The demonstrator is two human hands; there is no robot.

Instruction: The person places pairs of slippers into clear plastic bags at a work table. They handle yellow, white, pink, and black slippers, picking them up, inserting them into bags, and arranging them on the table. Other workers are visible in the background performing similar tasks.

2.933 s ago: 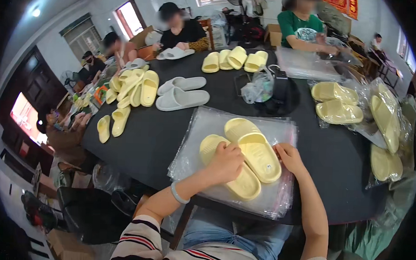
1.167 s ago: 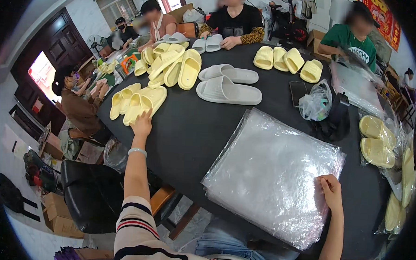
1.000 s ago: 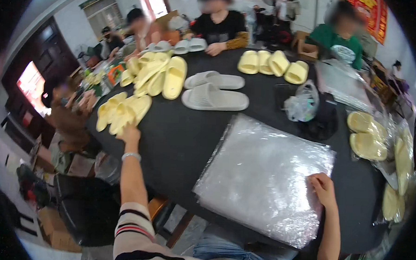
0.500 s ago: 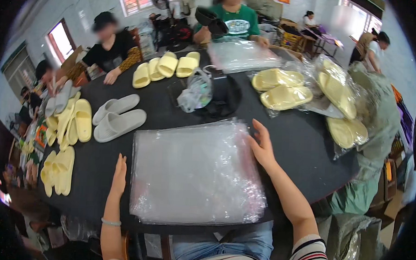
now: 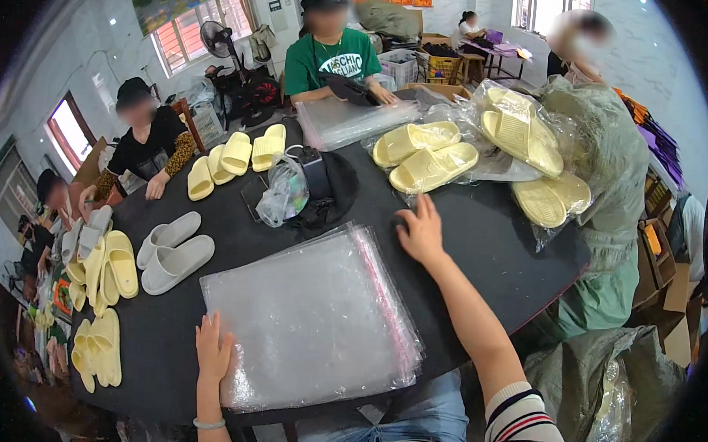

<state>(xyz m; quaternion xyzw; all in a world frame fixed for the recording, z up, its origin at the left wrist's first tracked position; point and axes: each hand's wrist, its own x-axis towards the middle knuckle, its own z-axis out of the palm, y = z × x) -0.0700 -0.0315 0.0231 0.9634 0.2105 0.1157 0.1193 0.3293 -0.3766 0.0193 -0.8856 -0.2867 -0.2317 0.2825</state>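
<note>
A stack of clear plastic bags [image 5: 310,318] lies flat on the dark table in front of me, turned slightly, with a pink strip along its right side. My left hand [image 5: 214,348] rests at the stack's lower left edge, fingers stretched out. Beyond the stack's right side, my right hand [image 5: 422,230] is over the table with its fingers apart, holding nothing. Just past its fingertips lies a bagged pair of yellow slippers [image 5: 434,168]. To the left of the stack sits a pair of grey slippers [image 5: 177,262].
More bagged yellow slippers [image 5: 522,133] are piled at the right. Loose yellow slippers [image 5: 105,344] line the left side, others [image 5: 234,154] the far edge. A black cap [image 5: 341,190] lies mid-table. Across the table, a person in green [image 5: 333,62] is beside another bag stack [image 5: 350,122].
The bag stack has turned and shifted slightly. My right hand has left its right side and reached toward the bagged slippers; my left hand has come onto its edge. The view has swung right.
</note>
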